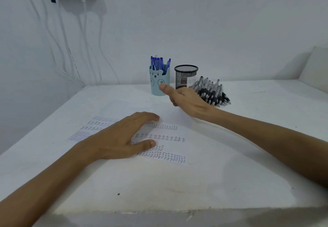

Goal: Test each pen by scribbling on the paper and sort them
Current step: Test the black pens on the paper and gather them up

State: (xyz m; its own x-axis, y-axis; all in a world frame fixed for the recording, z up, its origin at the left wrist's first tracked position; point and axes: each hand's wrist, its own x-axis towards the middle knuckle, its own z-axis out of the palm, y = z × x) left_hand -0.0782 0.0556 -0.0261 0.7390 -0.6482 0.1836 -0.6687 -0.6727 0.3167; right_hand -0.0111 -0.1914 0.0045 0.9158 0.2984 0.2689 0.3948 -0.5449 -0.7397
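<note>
Left hand (120,138): lies flat on the sheet, fingers straight and slightly spread, holding nothing.
Paper (177,132): pinned under that palm; likely to slide or crease under scribbling if the palm lifts.
Blue cup (159,85): holds blue pens; the right thumb is close to its front, so a careless sweep could tip it.
Mesh cup (186,76): no pens show above its rim; it looks light and easily knocked.
Right hand (188,102): raised, thumb out, fingers loosely bent, no pen seen in it.
Pile of pens (213,92): black pens heaped just beyond that hand; pulling one may scatter the others.
</note>
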